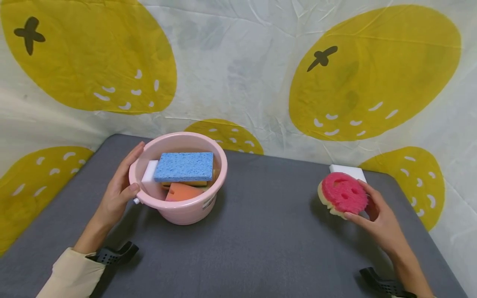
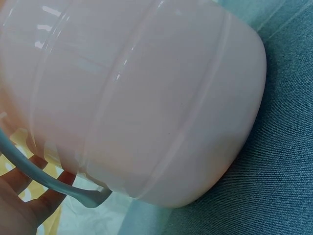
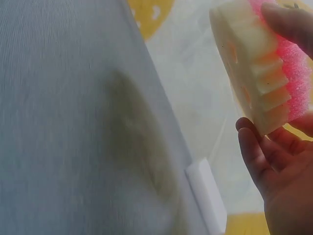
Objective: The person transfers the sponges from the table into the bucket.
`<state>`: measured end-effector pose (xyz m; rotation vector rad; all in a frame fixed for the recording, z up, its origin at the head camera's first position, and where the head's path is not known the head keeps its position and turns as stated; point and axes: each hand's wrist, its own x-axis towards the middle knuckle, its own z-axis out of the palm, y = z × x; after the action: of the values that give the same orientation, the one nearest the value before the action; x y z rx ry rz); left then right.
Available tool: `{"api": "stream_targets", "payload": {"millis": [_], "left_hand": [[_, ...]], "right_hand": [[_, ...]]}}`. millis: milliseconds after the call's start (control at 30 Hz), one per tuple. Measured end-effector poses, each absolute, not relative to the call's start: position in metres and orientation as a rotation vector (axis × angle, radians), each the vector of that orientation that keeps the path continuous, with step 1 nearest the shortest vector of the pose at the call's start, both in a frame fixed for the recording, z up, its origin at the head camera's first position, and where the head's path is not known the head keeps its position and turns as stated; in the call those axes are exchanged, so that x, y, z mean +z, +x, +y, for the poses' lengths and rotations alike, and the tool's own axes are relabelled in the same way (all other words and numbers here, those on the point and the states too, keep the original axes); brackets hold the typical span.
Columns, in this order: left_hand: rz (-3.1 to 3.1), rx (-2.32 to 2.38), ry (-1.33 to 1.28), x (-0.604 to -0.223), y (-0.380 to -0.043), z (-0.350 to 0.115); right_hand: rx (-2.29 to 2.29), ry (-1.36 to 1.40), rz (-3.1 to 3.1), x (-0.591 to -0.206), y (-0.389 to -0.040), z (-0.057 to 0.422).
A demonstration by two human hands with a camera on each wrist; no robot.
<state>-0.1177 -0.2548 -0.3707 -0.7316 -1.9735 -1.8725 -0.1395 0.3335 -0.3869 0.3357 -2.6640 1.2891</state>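
A round two-layer sponge (image 1: 344, 193), pink on one face and cream below, has face-like holes and a jagged edge. My right hand (image 1: 384, 221) pinches it between thumb and fingers, raised above the table with its shadow beneath. On the left stands a pink bucket (image 1: 186, 211). My left hand (image 1: 115, 194) rests on its left side, thumb at the rim and fingers fairly straight along the outside. Inside lie a blue sponge (image 1: 184, 167), an orange sponge (image 1: 182, 192) and a white block (image 1: 150, 177), with other pieces partly hidden under the blue one.
Another white block (image 1: 348, 171) lies at the table's back right edge, partly behind the pink sponge. The bucket's grey handle (image 2: 54, 183) hangs beside my left fingers. A dark grey cloth covers the table (image 1: 261, 244). Behind it hangs a lemon-printed curtain (image 1: 238, 74).
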Motion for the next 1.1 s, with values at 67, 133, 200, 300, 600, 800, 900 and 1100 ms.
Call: {"api": "stream_targets", "payload": {"millis": [67,133,200,300,600,800,900,1100], "left_hand": [[-1.976,-1.872,-0.731,-0.371,-0.118,-0.254],[-1.977,-1.872,-0.732,-0.371,-0.118,-0.254],[-1.975,-1.872,-0.735,-0.371,-0.118,-0.254],[-1.96,-1.876,-0.75,-0.37,-0.119,-0.254],[-1.973,-1.881,-0.731,-0.37,-0.119,-0.254],[-1.97,-1.883,-0.731,-0.37,-0.118,-0.254],[-1.976,-1.879,-0.725,-0.369,-0.118,-0.254],[-1.983,-1.871,-0.722,-0.37,-0.117,-0.254]], "right_hand": [[1.319,0.397,-2.64,-0.384,-0.14,0.327],[1.344,0.457,-2.619,-0.381,-0.142,0.321],[1.349,0.501,-2.608,-0.378,-0.145,0.314],[1.362,0.579,-2.586,-0.372,-0.15,0.301],[1.433,0.773,-2.538,-0.35,-0.162,0.255],[1.533,0.892,-2.497,-0.337,-0.171,0.221],[1.559,0.955,-2.476,-0.331,-0.174,0.206],[1.526,1.085,-2.453,-0.323,-0.179,0.175]]}}
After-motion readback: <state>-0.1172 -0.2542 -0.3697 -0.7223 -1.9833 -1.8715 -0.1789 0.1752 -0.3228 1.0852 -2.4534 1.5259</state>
